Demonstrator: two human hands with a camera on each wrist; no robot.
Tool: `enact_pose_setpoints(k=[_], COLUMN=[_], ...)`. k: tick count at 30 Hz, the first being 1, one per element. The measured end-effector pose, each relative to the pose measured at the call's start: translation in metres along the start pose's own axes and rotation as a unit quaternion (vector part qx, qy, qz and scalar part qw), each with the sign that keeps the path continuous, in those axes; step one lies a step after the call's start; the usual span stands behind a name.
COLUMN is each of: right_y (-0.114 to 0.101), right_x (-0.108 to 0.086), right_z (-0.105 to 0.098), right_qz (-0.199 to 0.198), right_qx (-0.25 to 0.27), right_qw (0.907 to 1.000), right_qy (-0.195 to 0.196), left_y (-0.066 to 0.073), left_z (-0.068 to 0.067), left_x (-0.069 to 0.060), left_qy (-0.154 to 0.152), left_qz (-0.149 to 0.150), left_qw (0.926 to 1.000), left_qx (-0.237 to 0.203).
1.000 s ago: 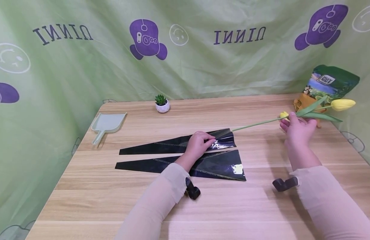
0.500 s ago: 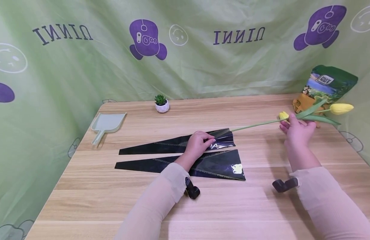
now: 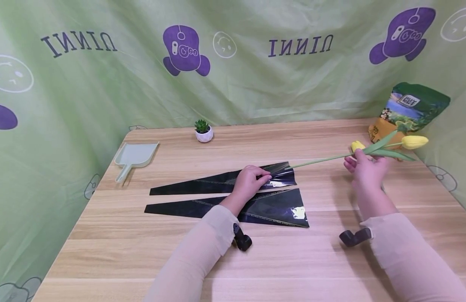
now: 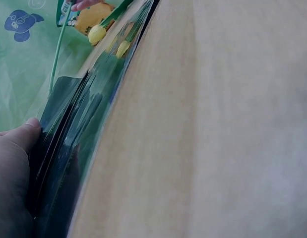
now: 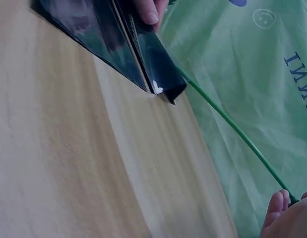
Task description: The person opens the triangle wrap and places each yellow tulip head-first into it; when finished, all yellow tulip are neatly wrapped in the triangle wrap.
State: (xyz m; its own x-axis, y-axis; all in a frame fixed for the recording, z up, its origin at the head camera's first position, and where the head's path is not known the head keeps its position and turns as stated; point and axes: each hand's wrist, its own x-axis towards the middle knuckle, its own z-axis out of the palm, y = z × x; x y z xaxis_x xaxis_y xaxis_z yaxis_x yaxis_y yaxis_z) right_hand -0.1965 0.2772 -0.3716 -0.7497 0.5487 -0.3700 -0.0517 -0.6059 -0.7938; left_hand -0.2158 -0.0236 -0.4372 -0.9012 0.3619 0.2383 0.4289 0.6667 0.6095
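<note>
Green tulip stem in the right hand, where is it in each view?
Head: the green stem runs right of centre, from the farther black wrapper to the right hand.
Left wrist: the green stem rises at upper left.
Right wrist: the green stem slants from upper centre to lower right.
Shared landmark: the farther black wrapper's wide end, with the green stem leading off it.

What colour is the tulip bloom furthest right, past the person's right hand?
Yellow; the tulip bloom shows best in the head view.

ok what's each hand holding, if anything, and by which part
Right hand: yellow tulip, by its stem near the leaves. Left hand: farther black wrapper, near its wide end.
</note>
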Motion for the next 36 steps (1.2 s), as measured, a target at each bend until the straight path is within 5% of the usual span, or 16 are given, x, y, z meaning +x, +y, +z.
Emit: enact_pose_setpoints(k=[15,36], right_y=[0.038,0.076], right_x=[-0.011,-0.026], right_z=[0.007,0.027], right_qz=[0.062,0.038], right_qx=[-0.079,-0.153], right_qw=[0.9935,0.9822], right_qy=[-0.053,-0.103], left_y=[-0.001,-0.001], left_z=[0.001,0.003], left_x=[-0.001,-0.001], left_qy=[0.004,0.010], left_qz=[0.002,0.005], left_qw=[1.0000,0.9999], left_qx=[-0.002,0.000])
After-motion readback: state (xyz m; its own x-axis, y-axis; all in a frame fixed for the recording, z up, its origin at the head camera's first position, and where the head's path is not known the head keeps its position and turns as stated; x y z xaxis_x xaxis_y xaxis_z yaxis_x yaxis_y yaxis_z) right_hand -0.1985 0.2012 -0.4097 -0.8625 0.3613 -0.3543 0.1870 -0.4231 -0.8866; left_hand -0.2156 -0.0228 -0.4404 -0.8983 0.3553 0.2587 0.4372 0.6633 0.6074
